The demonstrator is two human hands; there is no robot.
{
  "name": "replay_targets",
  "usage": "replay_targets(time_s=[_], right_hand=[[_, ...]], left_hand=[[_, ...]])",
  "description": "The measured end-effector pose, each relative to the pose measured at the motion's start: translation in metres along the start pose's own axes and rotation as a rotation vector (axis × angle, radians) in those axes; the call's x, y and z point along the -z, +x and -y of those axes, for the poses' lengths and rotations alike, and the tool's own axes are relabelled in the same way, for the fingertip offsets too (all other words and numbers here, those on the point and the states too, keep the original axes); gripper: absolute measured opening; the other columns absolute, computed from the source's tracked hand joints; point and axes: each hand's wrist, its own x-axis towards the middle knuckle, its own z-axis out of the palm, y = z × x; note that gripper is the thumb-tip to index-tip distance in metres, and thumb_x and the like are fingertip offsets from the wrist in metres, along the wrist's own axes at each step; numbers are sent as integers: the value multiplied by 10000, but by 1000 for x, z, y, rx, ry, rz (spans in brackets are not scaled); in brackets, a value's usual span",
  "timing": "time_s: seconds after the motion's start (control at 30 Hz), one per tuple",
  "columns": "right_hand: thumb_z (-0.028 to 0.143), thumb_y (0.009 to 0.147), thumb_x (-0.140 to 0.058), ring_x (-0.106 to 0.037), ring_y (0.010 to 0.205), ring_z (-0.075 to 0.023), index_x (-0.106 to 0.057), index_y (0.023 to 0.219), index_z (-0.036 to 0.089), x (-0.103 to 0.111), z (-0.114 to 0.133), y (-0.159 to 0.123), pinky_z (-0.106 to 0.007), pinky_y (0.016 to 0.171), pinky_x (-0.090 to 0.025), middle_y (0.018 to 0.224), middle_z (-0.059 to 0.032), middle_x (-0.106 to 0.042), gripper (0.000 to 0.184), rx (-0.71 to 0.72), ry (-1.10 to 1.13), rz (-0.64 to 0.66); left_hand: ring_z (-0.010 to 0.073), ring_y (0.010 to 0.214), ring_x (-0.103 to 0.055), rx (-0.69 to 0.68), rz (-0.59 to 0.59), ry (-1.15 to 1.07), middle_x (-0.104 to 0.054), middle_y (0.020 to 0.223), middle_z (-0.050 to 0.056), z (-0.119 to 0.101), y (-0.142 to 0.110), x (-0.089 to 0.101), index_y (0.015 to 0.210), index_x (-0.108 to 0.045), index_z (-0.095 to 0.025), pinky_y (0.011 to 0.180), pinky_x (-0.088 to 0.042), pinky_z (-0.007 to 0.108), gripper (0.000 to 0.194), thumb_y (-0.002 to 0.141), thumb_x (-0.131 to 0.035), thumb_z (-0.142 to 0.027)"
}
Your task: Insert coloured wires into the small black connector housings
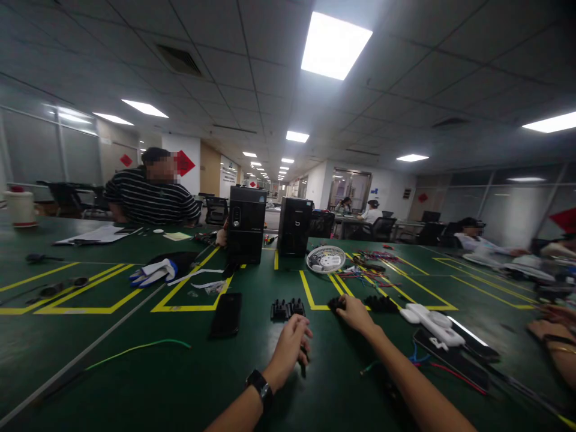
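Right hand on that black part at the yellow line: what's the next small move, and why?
Probably close the right hand on the black part and draw it back toward the left hand: the fingers only rest on it, and the left hand already pinches a small dark piece.

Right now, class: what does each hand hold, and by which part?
Left hand grips a small dark tool by its upper end; right hand rests on a black part, hold unclear.
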Motion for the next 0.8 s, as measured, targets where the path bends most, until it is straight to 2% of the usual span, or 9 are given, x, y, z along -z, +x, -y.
replay_targets(time_s=[0.07, 0.17, 0.3, 0.37, 0.43, 0.53, 0.63, 0.7, 0.8], right_hand=[[273, 776, -606, -627, 837, -205, -636, 938, 143, 2, 9, -2, -263, 705, -430, 879, -83, -677, 210, 3, 67, -23], [332, 805, -589, -630, 836, -181, -621, 996, 159, 3, 41, -21, -252, 717, -446, 908, -64, -681, 260, 49, 177, -80], [333, 753, -674, -607, 916, -200, -628, 1028, 202, -2, 98, -68, -286, 802, -441, 978, -54, -669, 308, 322, 364, -114], [363, 746, -694, -583, 989, -212, -611, 1094, 227, 0, 110, -84, -299, 855, -430, 1053, -54, -650, 382, 430, 386, -73], [364, 813, -630, -562, 1037, -199, -584, 1148, 224, 6, 101, -89, -288, 903, -412, 1111, -60, -626, 365, 404, 362, -90], [293, 907, -486, -528, 1089, -206, -573, 1162, 164, 18, 59, -76, -302, 951, -378, 1148, -110, -596, 298, 113, 153, -144], [253, 871, -525, -506, 1106, -292, -613, 1085, 109, 23, 16, -62, -386, 902, -400, 1138, -188, -577, 273, -120, -30, -95], [224, 819, -589, -523, 1071, -316, -650, 974, 119, 20, 0, -60, -393, 841, -423, 1081, -187, -598, 197, -160, -47, -67], [173, 779, -618, -561, 1017, -282, -653, 864, 147, 13, -9, -57, -348, 808, -427, 1005, -142, -635, 96, -172, -20, -55]], left_hand=[[127, 642, -562, 25, -55, -68, -536, 915, 56, -1, 0, -1, 1055, -450, -207, 432, -472, 219, 408, 812, -502, -530], [171, 783, -610, 88, -144, -250, -549, 1069, 104, -3, -1, -3, 1159, -414, -241, 605, -548, 329, 480, 803, -528, -544], [208, 869, -640, 94, -181, -533, -590, 1127, 117, -5, 2, -3, 1182, -453, -247, 696, -547, 382, 431, 839, -511, -501], [197, 811, -654, 75, -243, -569, -623, 1076, 109, -7, 4, 0, 1160, -493, -228, 667, -546, 356, 361, 865, -500, -436], [186, 711, -657, 78, -269, -537, -650, 984, 104, -9, 5, 5, 1141, -517, -204, 611, -540, 337, 335, 879, -482, -410], [173, 595, -638, 104, -235, -486, -658, 845, 85, -11, 3, 9, 1101, -541, -173, 547, -525, 328, 337, 883, -464, -418], [171, 590, -639, 123, -213, -457, -663, 842, 83, -11, 1, 9, 1083, -561, -165, 541, -524, 320, 316, 877, -484, -392], [176, 597, -644, 138, -203, -436, -670, 871, 95, -9, 1, 8, 1088, -567, -163, 539, -525, 322, 308, 875, -489, -372], [187, 613, -650, 137, -189, -415, -677, 914, 115, -3, 5, 10, 1104, -567, -159, 542, -528, 334, 305, 879, -483, -347]])
